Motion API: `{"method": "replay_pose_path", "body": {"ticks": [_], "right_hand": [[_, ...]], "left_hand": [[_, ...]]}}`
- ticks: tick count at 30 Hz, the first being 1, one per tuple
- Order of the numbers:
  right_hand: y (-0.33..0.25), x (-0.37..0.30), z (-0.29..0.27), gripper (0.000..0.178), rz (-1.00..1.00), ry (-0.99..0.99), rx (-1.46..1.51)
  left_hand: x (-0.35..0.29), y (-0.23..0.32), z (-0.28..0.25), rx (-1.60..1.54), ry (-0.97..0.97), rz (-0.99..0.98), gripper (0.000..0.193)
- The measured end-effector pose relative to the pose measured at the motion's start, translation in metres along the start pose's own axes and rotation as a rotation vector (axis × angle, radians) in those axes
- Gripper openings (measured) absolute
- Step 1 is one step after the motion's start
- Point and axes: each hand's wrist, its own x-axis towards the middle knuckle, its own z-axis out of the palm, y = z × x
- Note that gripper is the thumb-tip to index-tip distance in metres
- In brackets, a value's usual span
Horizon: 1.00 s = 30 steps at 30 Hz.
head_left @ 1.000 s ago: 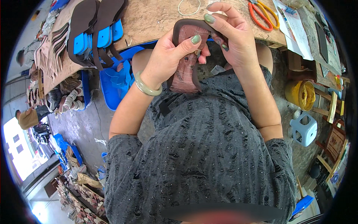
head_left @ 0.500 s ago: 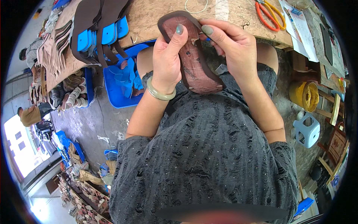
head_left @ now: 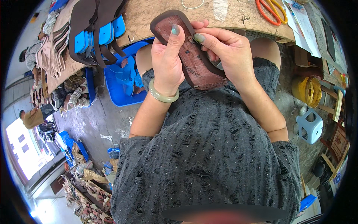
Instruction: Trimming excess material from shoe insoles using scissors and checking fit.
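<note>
A shoe insole [head_left: 192, 69], reddish brown on the side facing me and edged with a dark brown strip, is held up in front of my lap. My left hand [head_left: 166, 61] grips its left side, with the thumb lying over the face and the fingers hidden behind. On the opposite side, my right hand [head_left: 231, 50] pinches the dark edging between thumb and fingers at the insole's narrow middle. The insole tilts, its upper end over the table edge and its lower end near my shirt.
The wooden table [head_left: 149, 18] bears dark brown strips [head_left: 84, 18] with blue pieces [head_left: 82, 42], orange-and-yellow-handled scissors [head_left: 269, 13] and white paper [head_left: 307, 41]. Below stands a blue bin [head_left: 125, 100] of blue scraps. A yellow bucket [head_left: 301, 89] and pale blue stool [head_left: 310, 127] are at right; people at far left.
My right thumb and fingers have moved slightly down along the insole's edge. The insole has turned a little in my hands, and the whole view has shifted slightly.
</note>
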Motion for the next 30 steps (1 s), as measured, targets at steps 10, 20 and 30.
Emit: {"method": "replay_pose_path", "body": {"ticks": [10, 20, 30], "right_hand": [[0.001, 0.015, -0.016, 0.021, 0.079, -0.202, 0.074], [-0.018, 0.035, -0.044, 0.030, -0.085, -0.199, -0.128], [-0.037, 0.124, -0.235, 0.047, -0.184, -0.018, -1.440]], "left_hand": [[-0.003, 0.003, 0.006, -0.005, 0.110, -0.035, 0.015], [-0.001, -0.003, 0.007, 0.002, 0.162, 0.060, 0.015], [0.000, 0.002, 0.002, 0.084, 0.174, 0.172, 0.016]]}}
